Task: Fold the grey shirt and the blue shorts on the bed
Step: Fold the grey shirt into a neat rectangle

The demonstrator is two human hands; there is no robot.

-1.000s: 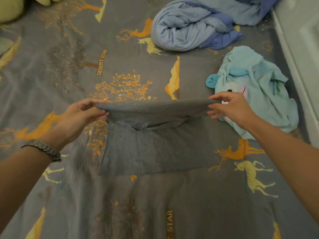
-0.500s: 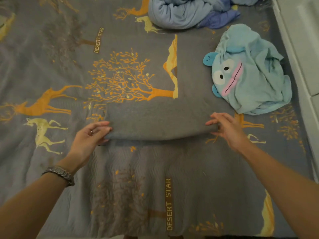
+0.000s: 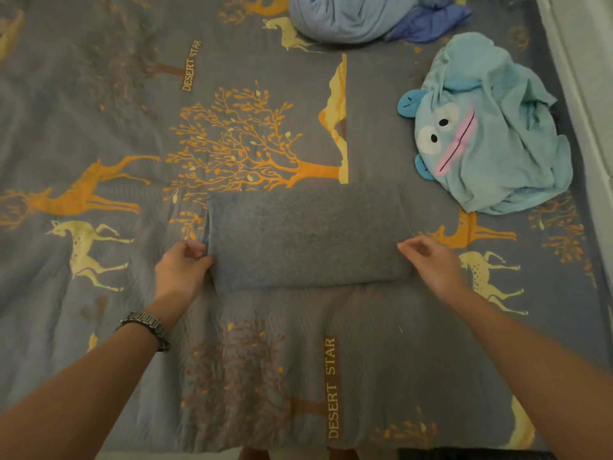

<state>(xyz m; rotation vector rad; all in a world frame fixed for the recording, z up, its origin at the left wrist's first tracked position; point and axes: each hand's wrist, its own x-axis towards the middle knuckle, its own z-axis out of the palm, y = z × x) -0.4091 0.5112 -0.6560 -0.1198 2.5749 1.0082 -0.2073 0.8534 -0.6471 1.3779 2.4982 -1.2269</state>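
Your grey shirt (image 3: pixel 306 235) lies folded into a flat, wide rectangle at the centre of the bed (image 3: pixel 99 94), its long edges running from 9 to 3 o'clock. At the shirt's 8 o'clock corner your left hand (image 3: pixel 180 270) rests against the cloth, fingers curled at the side edge; you cannot tell whether they pinch the fabric or only touch it. A metal watch (image 3: pixel 144 323) sits on that wrist. At the shirt's 4 o'clock corner your right hand (image 3: pixel 431 260) hangs just beside the edge, fingers loosely curled and a little blurred, gripping nothing that shows. The bed's cover is grey with orange trees, deer and the words DESERT STAR. At 2 o'clock from the shirt, apart from it, lies a crumpled light blue cloth with a cartoon face (image 3: pixel 487 134). At 12 o'clock, well away near the top edge, sits a bundle of blue fabric (image 3: pixel 358 14), too bunched to tell what it is.
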